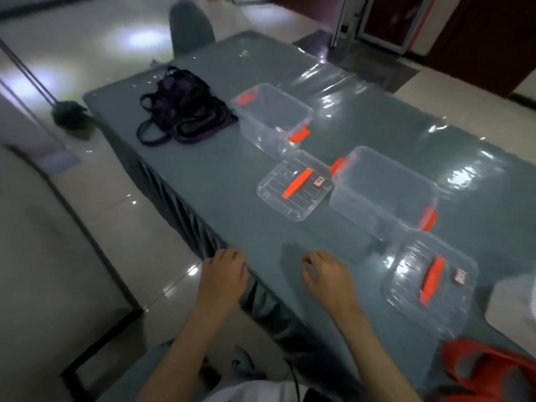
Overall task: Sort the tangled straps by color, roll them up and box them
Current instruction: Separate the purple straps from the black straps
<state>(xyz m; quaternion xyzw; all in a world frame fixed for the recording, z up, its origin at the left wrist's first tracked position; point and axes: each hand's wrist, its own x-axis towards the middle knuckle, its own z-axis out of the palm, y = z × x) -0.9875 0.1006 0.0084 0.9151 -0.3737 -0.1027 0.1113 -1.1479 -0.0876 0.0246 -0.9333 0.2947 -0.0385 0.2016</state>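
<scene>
A tangled heap of dark purple and black straps (185, 107) lies at the far left of the table. Two clear plastic boxes with orange latches stand open: one (272, 118) beside the heap, one (383, 192) nearer me. Their clear lids with orange handles lie flat, one (295, 185) between the boxes, one (429, 281) at the right. My left hand (223, 278) rests at the table's near edge, fingers loosely bent, holding nothing. My right hand (326, 274) hovers over the table, fingers loosely curled, holding nothing.
The table (232, 175) wears a grey-blue cloth under clear plastic film. A red-orange fabric item (487, 369) lies at the bottom right, a white object (513, 303) at the right edge. A chair back (190, 27) stands at the far end, a mop (69, 113) on the floor left.
</scene>
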